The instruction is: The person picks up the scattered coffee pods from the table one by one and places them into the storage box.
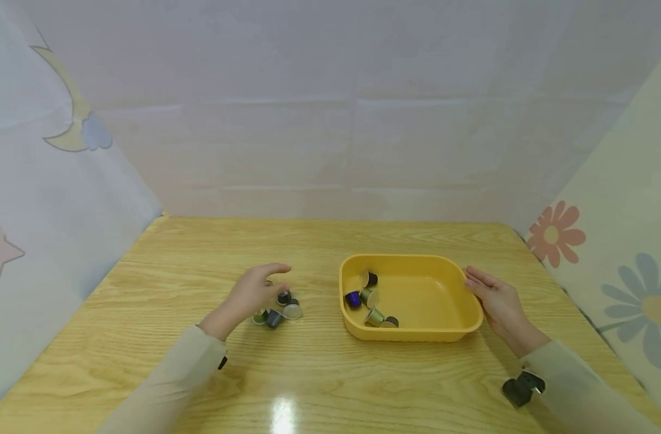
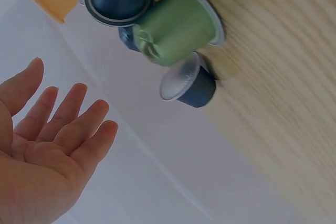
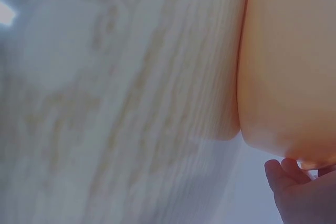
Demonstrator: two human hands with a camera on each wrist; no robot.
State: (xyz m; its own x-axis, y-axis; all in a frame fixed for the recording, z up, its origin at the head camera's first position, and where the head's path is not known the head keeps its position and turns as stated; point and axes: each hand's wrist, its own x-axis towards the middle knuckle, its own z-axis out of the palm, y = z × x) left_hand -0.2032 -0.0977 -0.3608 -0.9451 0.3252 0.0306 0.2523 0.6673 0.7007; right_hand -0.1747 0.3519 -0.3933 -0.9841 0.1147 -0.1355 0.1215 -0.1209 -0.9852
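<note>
My left hand hovers above a small cluster of coffee capsules on the table, thumb and fingers spread with nothing between them. Among these are a dark grey capsule and one with a pale lid. The left wrist view shows a green capsule lying against dark blue ones, and a dark blue capsule on its side. To the right stands a yellow plastic basin with several capsules at its left end, including a purple capsule. My right hand rests its extended fingers against the basin's right side.
The wooden table meets a pale cloth backdrop at its far edge. Printed cloth walls border it on both sides. Bare wood lies between the loose capsules and the basin.
</note>
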